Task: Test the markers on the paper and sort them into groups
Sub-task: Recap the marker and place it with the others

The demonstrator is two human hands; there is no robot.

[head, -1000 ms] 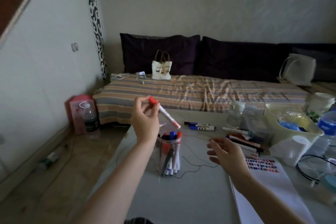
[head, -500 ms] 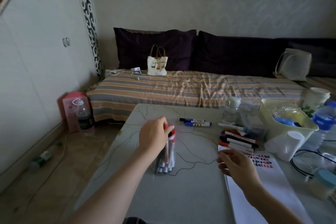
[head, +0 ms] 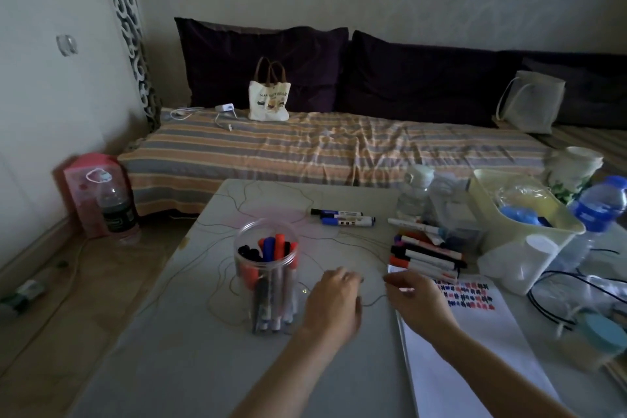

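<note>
Near the middle of the desk point(head: 190, 343), both hands hover close together, just apart. The left hand point(head: 334, 302) hangs over the desk with fingers loosely curled and nothing visible in them; the right hand point(head: 415, 302) sits at the near corner of the paper point(head: 475, 343), fingers bent, and I cannot tell whether they pinch anything, since that spot is blurred. At nine o'clock from the left hand stands the clear jar point(head: 266, 268), crowded with markers waiting to be tested. At one o'clock from the right hand lies a sorted row of markers point(head: 425, 256), touching one another just beyond the paper's far edge, and a second pair point(head: 342, 217) lies apart at twelve o'clock. Colour swatches point(head: 470, 295) already fill the paper's top. The risks, as I judge them: the tall jar looks easy to tip if a marker is pulled out at a slant, the round markers in the row could roll and mix the groups, and a sleeve or wrist dragged across fresh swatches may smear them.
</note>
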